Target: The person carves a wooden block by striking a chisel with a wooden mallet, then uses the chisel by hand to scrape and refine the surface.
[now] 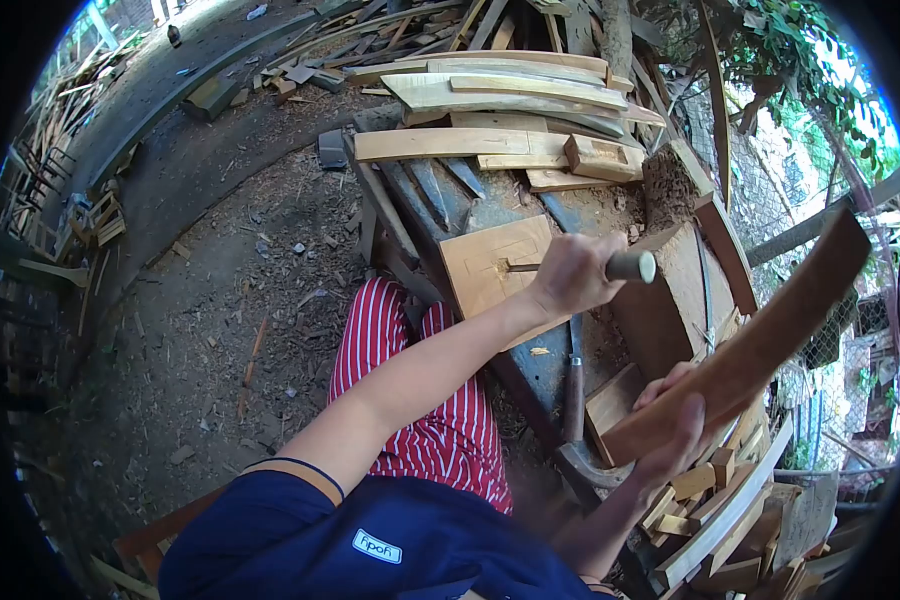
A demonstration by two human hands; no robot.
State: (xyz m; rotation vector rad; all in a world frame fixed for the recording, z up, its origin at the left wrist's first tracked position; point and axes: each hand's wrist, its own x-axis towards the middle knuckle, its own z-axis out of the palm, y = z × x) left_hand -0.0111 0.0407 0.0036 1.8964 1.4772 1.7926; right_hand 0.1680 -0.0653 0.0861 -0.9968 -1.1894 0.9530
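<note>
Outdoors, head view. Left hand (570, 275) is closed in a full fist around a chisel (625, 266), its pale handle end sticking out past the thumb side and its blade reaching left into a slot cut in a light wooden block (485, 265). Right hand (675, 425) is wrapped shut around the lower end of a long brown wooden batten (760, 340), which slants up and to the right, well clear of the chisel handle. The block lies flat on a dark blue workbench (545, 365). A hammer (576, 400) lies on the bench just below the left hand, between the two hands. A reddish board (670, 310) stands beside the block on its right. Stacked planks (500, 95) crowd the far end of the bench. Offcuts (715, 500) pile under the right hand. Red-striped trousers (420, 400) show beneath the left forearm, over chip-strewn ground (220, 300).
</note>
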